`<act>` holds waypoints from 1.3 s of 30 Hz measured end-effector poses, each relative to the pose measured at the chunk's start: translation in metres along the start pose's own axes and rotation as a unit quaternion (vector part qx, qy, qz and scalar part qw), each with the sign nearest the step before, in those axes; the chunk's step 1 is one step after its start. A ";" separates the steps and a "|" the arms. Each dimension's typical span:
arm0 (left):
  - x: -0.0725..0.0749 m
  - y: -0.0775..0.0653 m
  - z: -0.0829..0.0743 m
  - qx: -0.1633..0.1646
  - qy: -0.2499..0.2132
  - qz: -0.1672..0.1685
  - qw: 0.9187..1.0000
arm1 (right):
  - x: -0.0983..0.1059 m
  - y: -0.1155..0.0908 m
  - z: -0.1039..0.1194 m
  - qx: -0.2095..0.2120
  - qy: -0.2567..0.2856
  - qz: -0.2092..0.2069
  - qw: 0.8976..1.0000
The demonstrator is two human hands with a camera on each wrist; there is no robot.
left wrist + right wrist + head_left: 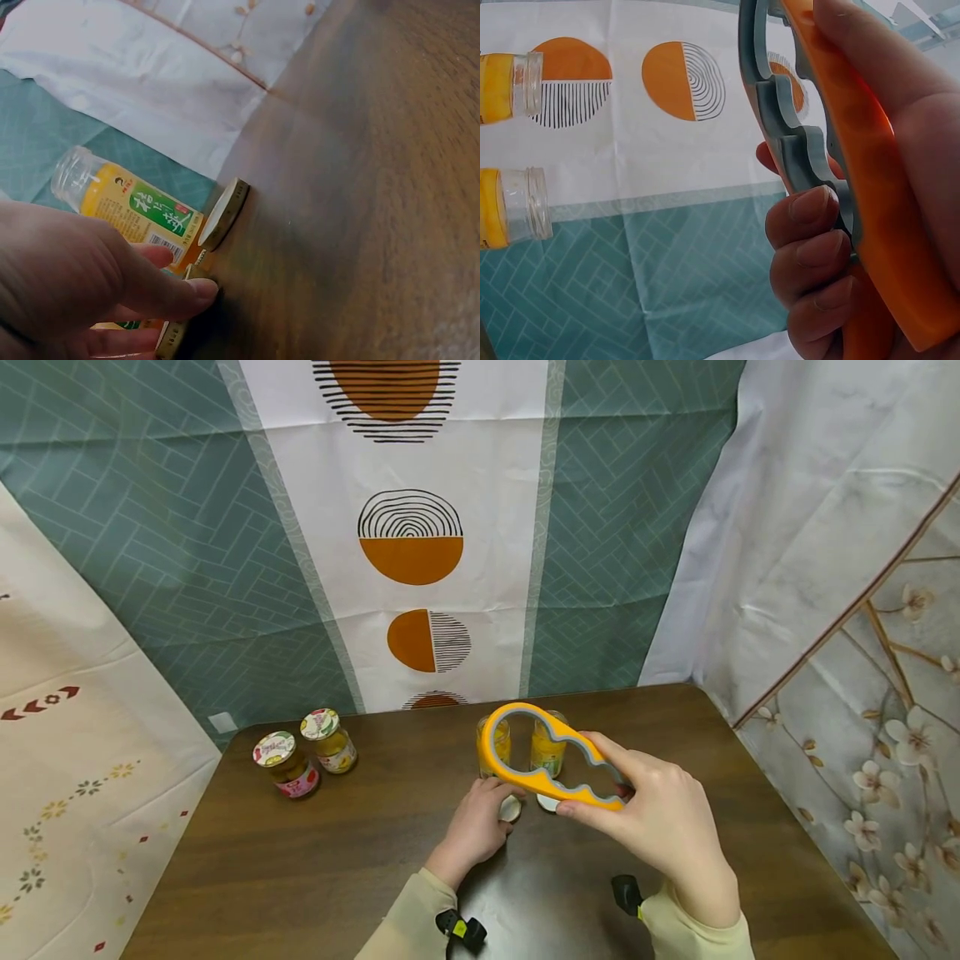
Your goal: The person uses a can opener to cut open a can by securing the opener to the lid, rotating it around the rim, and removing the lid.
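My left hand (474, 823) pinches a round gold-rimmed jar lid (511, 809) at the tabletop, thumb on its edge (172, 339). A second lid (226, 214) lies on the wood beside it, in front of the jars. My right hand (663, 802) grips the handles of an orange jar opener (517, 777) with a grey toothed inner edge, held up above the table. Behind the opener stand two lidless glass jars, a left one (499, 745) and a right one (546, 757), with yellow contents. Their bare threaded necks show in the right wrist view.
Two lidded jars, one with a pink label (300, 782) and one with a pale label (339, 757), stand at the table's back left. The brown wooden table (337, 860) meets hanging patterned cloths (600, 635) at its back and sides.
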State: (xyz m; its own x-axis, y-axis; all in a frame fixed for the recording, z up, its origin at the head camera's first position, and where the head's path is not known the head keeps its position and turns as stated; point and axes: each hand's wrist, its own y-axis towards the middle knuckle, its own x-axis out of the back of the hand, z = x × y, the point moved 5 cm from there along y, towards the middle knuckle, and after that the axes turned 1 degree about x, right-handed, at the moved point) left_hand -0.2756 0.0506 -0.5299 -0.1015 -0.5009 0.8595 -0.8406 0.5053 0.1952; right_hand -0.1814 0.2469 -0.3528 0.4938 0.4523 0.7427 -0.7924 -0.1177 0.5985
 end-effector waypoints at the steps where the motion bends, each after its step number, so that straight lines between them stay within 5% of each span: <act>1: 0.000 0.000 0.000 -0.003 -0.003 -0.003 1.000 | 0.000 0.000 0.000 0.001 0.000 0.002 1.000; 25: 0.003 -0.001 -0.001 -0.032 0.021 -0.053 0.998 | -0.001 0.001 0.003 0.011 0.003 0.002 1.000; 39: 0.020 0.007 0.000 -0.020 -0.077 -0.036 0.996 | 0.000 0.001 0.001 0.011 0.002 0.003 1.000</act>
State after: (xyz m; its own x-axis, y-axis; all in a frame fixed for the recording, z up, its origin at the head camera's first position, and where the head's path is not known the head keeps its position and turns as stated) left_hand -0.2832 0.0441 -0.5109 -0.1243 -0.6367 0.7610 -0.8268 0.4905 0.2754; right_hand -0.1825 0.2459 -0.3520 0.4883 0.4545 0.7450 -0.7873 -0.1389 0.6008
